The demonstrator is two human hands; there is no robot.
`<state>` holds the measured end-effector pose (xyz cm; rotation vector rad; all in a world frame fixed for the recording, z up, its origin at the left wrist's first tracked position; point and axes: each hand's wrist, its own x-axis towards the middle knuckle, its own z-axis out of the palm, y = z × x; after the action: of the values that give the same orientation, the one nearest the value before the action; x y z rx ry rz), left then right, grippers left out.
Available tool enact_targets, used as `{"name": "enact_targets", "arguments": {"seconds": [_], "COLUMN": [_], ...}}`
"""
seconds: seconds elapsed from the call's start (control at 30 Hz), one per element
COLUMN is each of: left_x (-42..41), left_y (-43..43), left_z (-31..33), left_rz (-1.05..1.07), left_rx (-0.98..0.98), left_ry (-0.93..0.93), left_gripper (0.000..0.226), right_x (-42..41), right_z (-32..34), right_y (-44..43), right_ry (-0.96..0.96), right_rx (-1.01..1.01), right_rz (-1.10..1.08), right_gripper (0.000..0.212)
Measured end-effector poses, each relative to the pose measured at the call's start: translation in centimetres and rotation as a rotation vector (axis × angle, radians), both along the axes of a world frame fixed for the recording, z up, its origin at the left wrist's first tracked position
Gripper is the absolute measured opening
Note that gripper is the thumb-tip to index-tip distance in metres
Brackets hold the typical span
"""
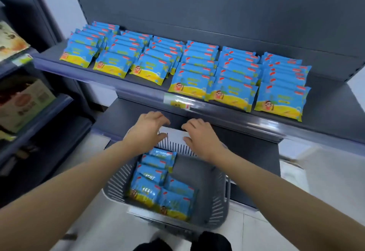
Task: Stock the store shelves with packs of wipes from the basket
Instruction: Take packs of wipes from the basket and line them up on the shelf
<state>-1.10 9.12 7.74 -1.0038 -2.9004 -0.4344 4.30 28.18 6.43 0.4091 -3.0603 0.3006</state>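
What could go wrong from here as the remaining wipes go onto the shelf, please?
The front packs in the right-hand rows sit near the shelf lip; pushing more in might tip them off. The left hand and right hand hover just under that lip over the basket, so rising quickly might knock it.

Left hand [149, 130] and right hand [199, 138] bare, ungloved. Forearms [79, 173] uncovered up to frame edge. Small dark mark [224, 145] at wrist of right hand. Black fabric garment [211, 241] over legs.
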Motion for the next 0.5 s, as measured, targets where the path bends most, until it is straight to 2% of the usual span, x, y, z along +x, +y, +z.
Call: {"name": "enact_targets", "arguments": {"seconds": [0.17, 0.3, 0.4, 0.5], "left_x": [0.4, 0.9, 1.0, 0.9], "left_y": [-4.7, -6.1, -6.0, -5.6], "left_z": [-6.5, -11.1, -13.8, -16.0], "left_rz": [-0.034, -0.076, -0.143, -0.259], "left_rx": [-0.157, -0.302, -0.468, -0.686], "left_ry": [-0.188, -0.326, -0.414, -0.393], "left_gripper": [0.037, 0.043, 0.046, 0.05], "right_x": [1.3, 2.4, 3.4, 4.0], "right_z": [-7.4, -12.4, -15.1, -17.3], "right_y": [-3.2, -4.8, -5.4, -5.8], "right_ry": [-0.258, -0.517, -0.665, -0.812], "right_rx": [0.045, 0.109, 0.168, 0.217], "right_rz": [0.02, 0.049, 0.034, 0.012], "right_gripper": [0.035, 0.042, 0.048, 0.053]}}
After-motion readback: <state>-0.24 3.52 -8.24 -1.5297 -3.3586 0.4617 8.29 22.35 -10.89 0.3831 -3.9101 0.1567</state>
